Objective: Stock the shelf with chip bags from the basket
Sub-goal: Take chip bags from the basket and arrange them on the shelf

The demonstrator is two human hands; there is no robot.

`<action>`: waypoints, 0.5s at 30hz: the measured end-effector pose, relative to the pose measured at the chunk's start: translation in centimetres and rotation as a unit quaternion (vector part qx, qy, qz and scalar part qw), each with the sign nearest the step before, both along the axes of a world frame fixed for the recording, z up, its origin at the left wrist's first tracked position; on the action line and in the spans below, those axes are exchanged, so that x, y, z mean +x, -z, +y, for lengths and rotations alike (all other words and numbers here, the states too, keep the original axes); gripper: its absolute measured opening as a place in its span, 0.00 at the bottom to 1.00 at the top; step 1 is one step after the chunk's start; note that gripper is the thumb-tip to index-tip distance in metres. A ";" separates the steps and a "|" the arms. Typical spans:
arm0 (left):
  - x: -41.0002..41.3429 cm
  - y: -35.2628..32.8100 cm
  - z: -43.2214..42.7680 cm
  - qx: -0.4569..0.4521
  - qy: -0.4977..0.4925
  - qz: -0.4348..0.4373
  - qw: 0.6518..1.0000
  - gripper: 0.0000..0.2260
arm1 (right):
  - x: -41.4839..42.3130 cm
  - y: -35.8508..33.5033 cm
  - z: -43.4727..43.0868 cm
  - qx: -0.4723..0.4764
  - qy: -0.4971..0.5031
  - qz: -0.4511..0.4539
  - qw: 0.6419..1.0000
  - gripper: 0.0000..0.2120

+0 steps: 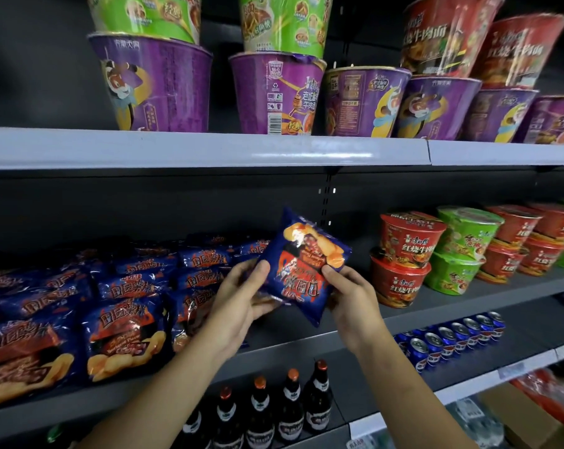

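Observation:
A dark blue chip bag (pixel 301 264) with orange and red print hangs upside down in front of the middle shelf (pixel 306 343). My left hand (pixel 241 299) grips its left edge, thumb on the front. My right hand (pixel 348 296) pinches its right edge. Several matching chip bags (pixel 121 306) lie in rows on the shelf to the left, some behind my left hand. The basket is not in view.
Red and green noodle bowls (pixel 403 257) stand stacked on the same shelf to the right. Purple, green and red noodle cups (pixel 280 92) fill the shelf above. Below are dark bottles (pixel 290 403) and blue cans (pixel 452 338). A bare stretch of shelf lies behind the held bag.

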State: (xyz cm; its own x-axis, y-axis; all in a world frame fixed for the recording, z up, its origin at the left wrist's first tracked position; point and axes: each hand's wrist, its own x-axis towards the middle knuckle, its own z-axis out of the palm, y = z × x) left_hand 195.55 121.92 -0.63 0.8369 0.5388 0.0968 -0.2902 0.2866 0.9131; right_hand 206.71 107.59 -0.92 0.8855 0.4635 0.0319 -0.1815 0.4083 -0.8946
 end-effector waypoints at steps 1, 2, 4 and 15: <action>0.1 0.4 -0.4 0.000 0.011 -0.004 1.000 0.23 | 0.1 0.0 0.0 0.019 -0.007 0.016 1.000 0.03; 0.2 0.8 -0.9 0.017 0.025 0.003 1.000 0.24 | 0.1 0.2 0.1 0.032 -0.017 0.024 0.999 0.02; 0.3 1.4 -1.8 0.064 0.041 0.030 0.997 0.25 | -0.2 0.6 0.2 0.033 -0.052 0.017 0.998 0.07; 0.6 0.6 1.7 0.188 0.013 0.163 0.968 0.25 | 0.9 0.9 -0.9 -0.064 0.044 -0.093 0.993 0.32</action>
State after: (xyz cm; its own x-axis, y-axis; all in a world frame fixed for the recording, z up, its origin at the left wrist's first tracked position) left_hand 196.13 123.58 -1.25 0.8693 0.4942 0.0115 0.0330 -0.0813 0.9961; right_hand 207.64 106.66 -1.77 0.9074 0.3947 0.1446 0.0238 0.2952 -0.9551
